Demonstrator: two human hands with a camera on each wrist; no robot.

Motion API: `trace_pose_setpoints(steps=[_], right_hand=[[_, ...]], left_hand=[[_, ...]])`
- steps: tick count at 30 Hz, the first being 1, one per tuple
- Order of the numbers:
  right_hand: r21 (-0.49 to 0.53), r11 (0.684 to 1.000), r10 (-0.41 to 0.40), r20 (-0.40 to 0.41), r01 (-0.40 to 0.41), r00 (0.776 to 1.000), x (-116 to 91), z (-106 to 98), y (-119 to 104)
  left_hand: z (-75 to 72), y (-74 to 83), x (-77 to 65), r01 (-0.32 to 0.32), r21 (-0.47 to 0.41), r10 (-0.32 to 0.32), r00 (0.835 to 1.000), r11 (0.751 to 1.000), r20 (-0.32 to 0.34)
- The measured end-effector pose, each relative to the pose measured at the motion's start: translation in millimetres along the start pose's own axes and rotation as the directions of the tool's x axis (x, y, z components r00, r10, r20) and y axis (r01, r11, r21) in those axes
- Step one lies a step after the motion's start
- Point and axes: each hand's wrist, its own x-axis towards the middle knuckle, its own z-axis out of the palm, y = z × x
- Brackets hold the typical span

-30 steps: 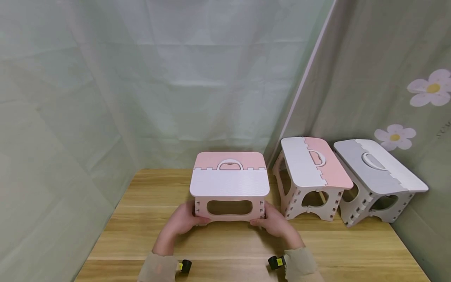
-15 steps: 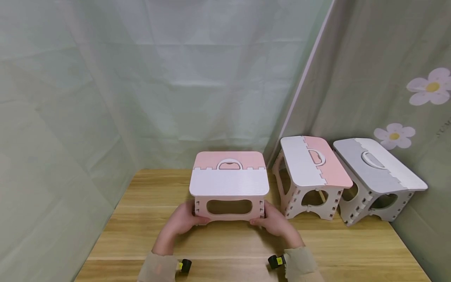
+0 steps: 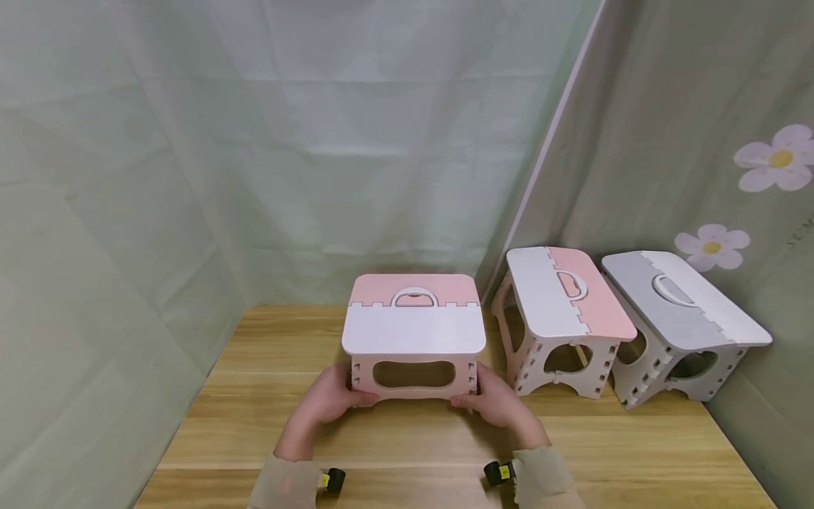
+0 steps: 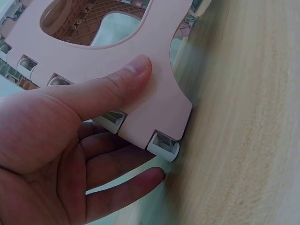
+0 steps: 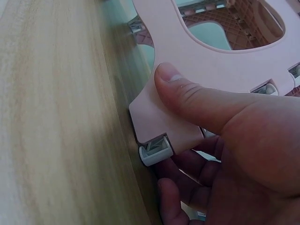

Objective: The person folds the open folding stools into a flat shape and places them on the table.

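A pink and white folding step stool (image 3: 413, 329) stands unfolded and upright on the wooden table, its white handle toward the back of the seat. My left hand (image 3: 332, 397) grips its left front leg low down. In the left wrist view the thumb lies flat on the pink leg panel (image 4: 154, 103), with the fingers curled behind the hinged edge. On the other side my right hand (image 3: 492, 400) holds the right front leg the same way. The right wrist view shows that thumb pressed on the panel (image 5: 164, 115); the fingertips behind the leg are partly hidden.
Right of the held stool stands a second pink and white folding stool (image 3: 569, 293), turned at an angle. Close beside it is a grey and white one (image 3: 683, 300), near the flowered curtain (image 3: 649, 141). The wooden table (image 3: 254, 424) ends against the pale back curtain (image 3: 350, 141).
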Motion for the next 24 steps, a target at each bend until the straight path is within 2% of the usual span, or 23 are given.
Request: trace_pose_setpoints(steps=[13,20,24], right_hand=[[-0.008,1.0,-0.023,0.012,0.023,1.0,0.1,1.0,-1.0],[-0.021,1.0,-0.022,0.009,0.022,1.0,0.2,0.9,-0.5],[-0.028,0.999,-0.027,0.013,0.028,1.0,0.6,0.5,-0.7]], left_hand=[[1.3,-6.3,1.8,-0.009,-0.017,0.009,1.0,1.0,0.018],[1.6,-6.0,1.4,0.007,0.0,-0.007,1.0,1.0,0.009],[1.2,-6.2,0.7,-0.006,0.006,0.006,1.0,1.0,0.001]])
